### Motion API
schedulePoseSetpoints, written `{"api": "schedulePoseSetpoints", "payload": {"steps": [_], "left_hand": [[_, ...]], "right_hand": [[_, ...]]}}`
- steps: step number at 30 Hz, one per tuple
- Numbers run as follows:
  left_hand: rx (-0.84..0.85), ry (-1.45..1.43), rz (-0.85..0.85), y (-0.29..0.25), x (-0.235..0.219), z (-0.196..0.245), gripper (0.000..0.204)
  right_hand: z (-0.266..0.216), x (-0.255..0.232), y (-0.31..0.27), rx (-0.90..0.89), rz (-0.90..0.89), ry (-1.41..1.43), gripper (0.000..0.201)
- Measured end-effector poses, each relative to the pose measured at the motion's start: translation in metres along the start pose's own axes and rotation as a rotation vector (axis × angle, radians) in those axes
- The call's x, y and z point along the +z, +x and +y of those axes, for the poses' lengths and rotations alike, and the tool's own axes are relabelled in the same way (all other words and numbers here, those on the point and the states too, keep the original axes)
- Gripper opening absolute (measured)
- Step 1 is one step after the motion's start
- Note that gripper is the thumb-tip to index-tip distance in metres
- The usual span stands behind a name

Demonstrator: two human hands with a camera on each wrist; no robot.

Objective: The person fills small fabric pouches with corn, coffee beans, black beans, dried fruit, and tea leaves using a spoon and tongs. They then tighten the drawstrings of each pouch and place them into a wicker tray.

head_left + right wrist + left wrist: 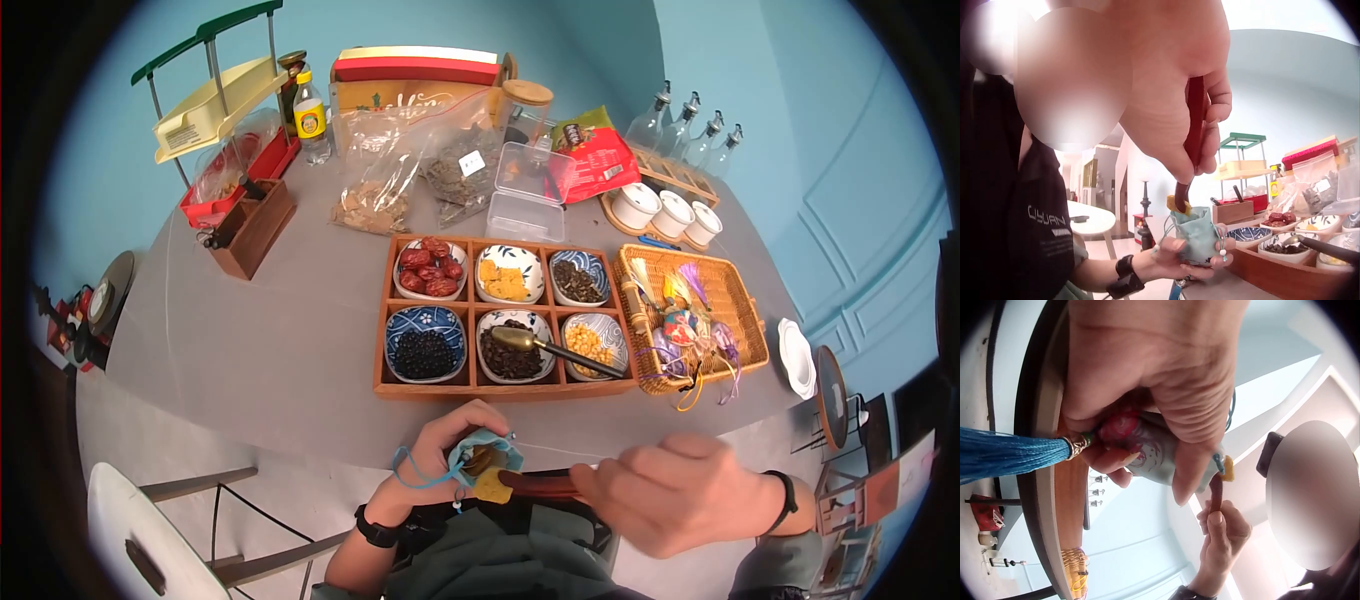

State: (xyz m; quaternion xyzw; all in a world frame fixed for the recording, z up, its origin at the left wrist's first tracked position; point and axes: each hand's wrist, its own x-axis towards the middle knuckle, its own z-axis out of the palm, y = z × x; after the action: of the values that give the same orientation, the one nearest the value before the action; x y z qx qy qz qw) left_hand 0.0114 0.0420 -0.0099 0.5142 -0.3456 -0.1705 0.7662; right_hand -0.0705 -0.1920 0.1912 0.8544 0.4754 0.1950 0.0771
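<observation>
R grip (680, 495) pinches brown tongs (540, 486), yellow pc (492, 487) at tips, by mouth of blue pouch (508, 457). L grip (430, 450) holds pouch, just in front of desk (280, 340) edge. Next, on desk: divided tray (480, 391) w/ bowls (424, 318), basket (738, 308) to R; plastic bag (372, 200) behind.

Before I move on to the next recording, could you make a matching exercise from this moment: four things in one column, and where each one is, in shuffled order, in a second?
Things:
1. light-blue pouch
2. reddish-brown tongs
3. red dates
4. scoop

Places:
A. in the far left bowl of the wooden tray
B. gripped in the right hand
C. lying across the near middle bowl and near right bowl
D. held in the left hand

Right pairs: 1-D, 2-B, 3-A, 4-C
</observation>
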Motion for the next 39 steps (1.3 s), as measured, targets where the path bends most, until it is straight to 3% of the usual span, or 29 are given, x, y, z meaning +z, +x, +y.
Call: {"api": "schedulePoseSetpoints", "payload": {"steps": [3, 5, 12, 15, 17, 24, 36, 39], "left_hand": [[0.026, 0.097, 0.0, 0.003, 0.004, 0.009, 0.053], [0.043, 0.195, 0.004, 0.004, 0.005, 0.011, 0.053], [-0.004, 0.196, 0.029, 0.004, 0.008, 0.01, 0.051], [0.024, 0.23, 0.005, 0.005, 0.007, 0.004, 0.053], [0.031, 0.255, -0.022, 0.004, 0.006, 0.001, 0.056], [0.041, 0.295, -0.017, 0.005, 0.004, 0.002, 0.058], [0.026, 0.279, -0.001, 0.005, 0.006, 0.003, 0.056], [0.006, 0.305, 0.006, 0.003, 0.007, 0.006, 0.056]], "right_hand": [[-0.005, 0.01, 0.007, -0.083, -0.027, -0.108, 0.022], [-0.004, 0.008, 0.013, -0.103, -0.122, -0.108, 0.037], [0.004, 0.007, 0.009, -0.042, -0.069, -0.096, 0.04], [0.0, 0.002, 0.005, -0.016, -0.159, -0.055, 0.039], [-0.005, 0.002, 0.003, -0.003, -0.212, -0.066, 0.011], [-0.018, 0.03, 0.019, -0.044, -0.231, -0.124, 0.011], [-0.012, 0.029, 0.011, 0.117, -0.144, 0.021, 0.011], [-0.015, 0.035, 0.015, 0.07, -0.222, 0.028, 0.011]]}}
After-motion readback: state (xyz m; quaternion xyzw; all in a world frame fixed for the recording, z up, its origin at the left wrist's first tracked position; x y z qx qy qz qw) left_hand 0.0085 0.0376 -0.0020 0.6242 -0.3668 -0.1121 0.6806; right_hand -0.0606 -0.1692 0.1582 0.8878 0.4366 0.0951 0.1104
